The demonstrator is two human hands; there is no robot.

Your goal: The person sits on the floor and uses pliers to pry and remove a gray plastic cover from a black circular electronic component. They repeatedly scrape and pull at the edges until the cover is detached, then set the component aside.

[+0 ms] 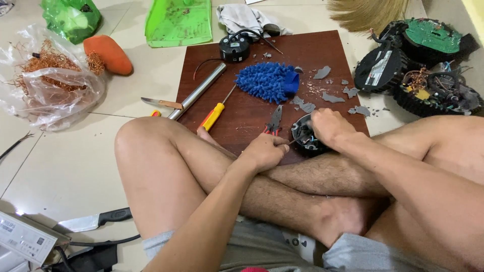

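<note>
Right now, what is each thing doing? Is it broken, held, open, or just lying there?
Left hand: closed around the pliers.
Right hand: pressing on the round black part.
Round black part: cracked open, wires showing.
Grey shards: scattered, broken.
Yellow screwdriver: lying unused.
Blue mop pad: lying flat.
Plastic bag: open, holding copper wire.
Wooden board: flat on the floor.

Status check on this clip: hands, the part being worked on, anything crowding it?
Left hand grips pliers. Right hand pins a round black part on the wooden board. Grey broken shards and a blue mop head lie close by.
</note>
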